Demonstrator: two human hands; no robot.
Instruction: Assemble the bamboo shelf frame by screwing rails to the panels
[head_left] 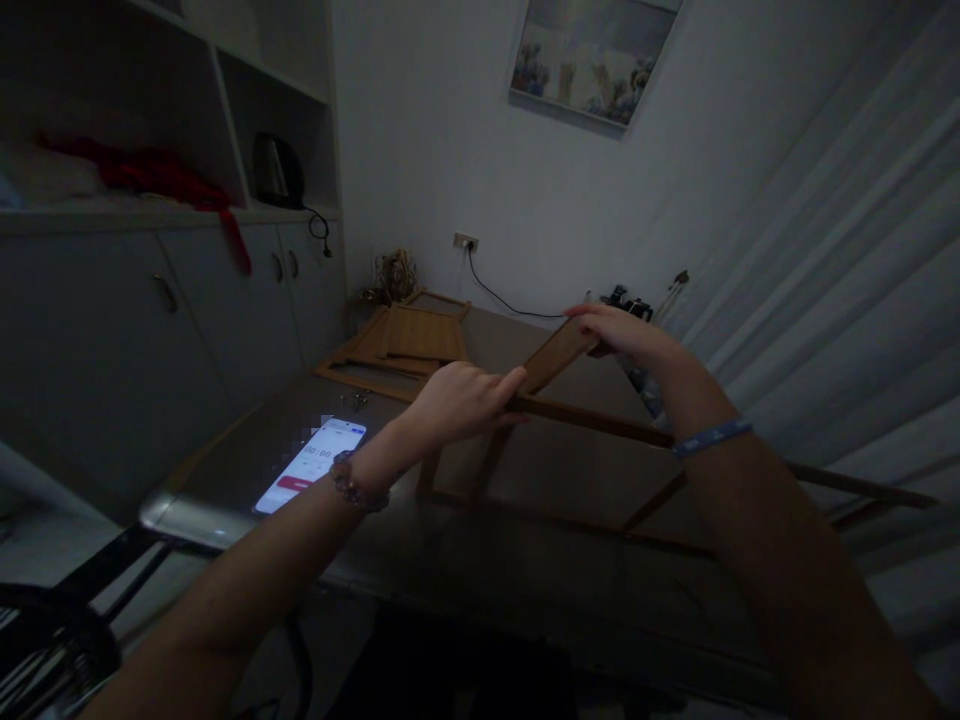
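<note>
My left hand [466,400] is closed around the near end of a flat wooden board [559,355], where it meets the rail of a long wooden frame [592,418]. Its thumb lies along the top of the wood; the other fingers are mostly hidden. At the board's far end, my right hand [619,332] grips with fingers over the edge. The frame lies on its side across the table [547,580] and runs off to the right, partly hidden behind my right forearm. Whether board and frame are joined cannot be made out under my left hand.
Flat wooden panels [424,335] are stacked at the back left. Small metal hardware [358,400] lies near a lit phone [315,462] showing a timer. A black cable [502,300] runs from a wall socket. White curtains [847,300] hang on the right; cabinets [135,300] stand left.
</note>
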